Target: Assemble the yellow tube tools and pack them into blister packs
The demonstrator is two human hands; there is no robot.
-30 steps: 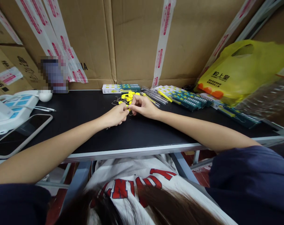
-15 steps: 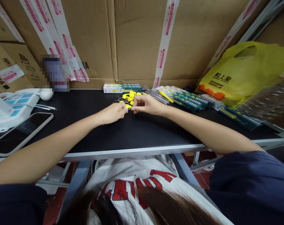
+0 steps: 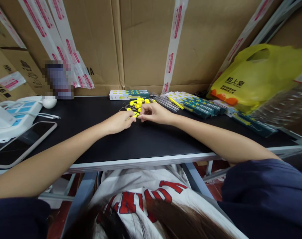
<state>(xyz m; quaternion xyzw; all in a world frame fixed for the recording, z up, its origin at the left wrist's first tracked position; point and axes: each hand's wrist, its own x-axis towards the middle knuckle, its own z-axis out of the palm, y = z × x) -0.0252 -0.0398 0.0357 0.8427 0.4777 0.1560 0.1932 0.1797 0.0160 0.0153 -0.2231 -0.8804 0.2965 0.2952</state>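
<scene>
Over the black tabletop (image 3: 131,142), my left hand (image 3: 119,122) is closed, its fingers gripping a small yellow plastic piece (image 3: 135,114) that sticks out toward the right. Close beside it, my right hand (image 3: 154,113) pinches thumb and forefinger together at the end of that piece. Whatever lies between those fingertips is too small to make out. Just behind both hands is a loose pile of yellow plastic parts (image 3: 139,101) with thin wire pieces (image 3: 124,106) around it. Slim metallic rods (image 3: 167,103) lie to the right of the pile.
Green-and-white boxes (image 3: 195,104) lie at the back right, another box (image 3: 128,94) at the back. A yellow plastic bag (image 3: 260,73) stands far right. A phone (image 3: 23,142) and a power strip (image 3: 28,111) with cables occupy the left. Cardboard (image 3: 146,43) walls the back.
Both hands have shifted very slightly, staying together at the yellow piece. The right wrist has dipped a little and the left fingers have turned slightly. Everything else lies as before.
</scene>
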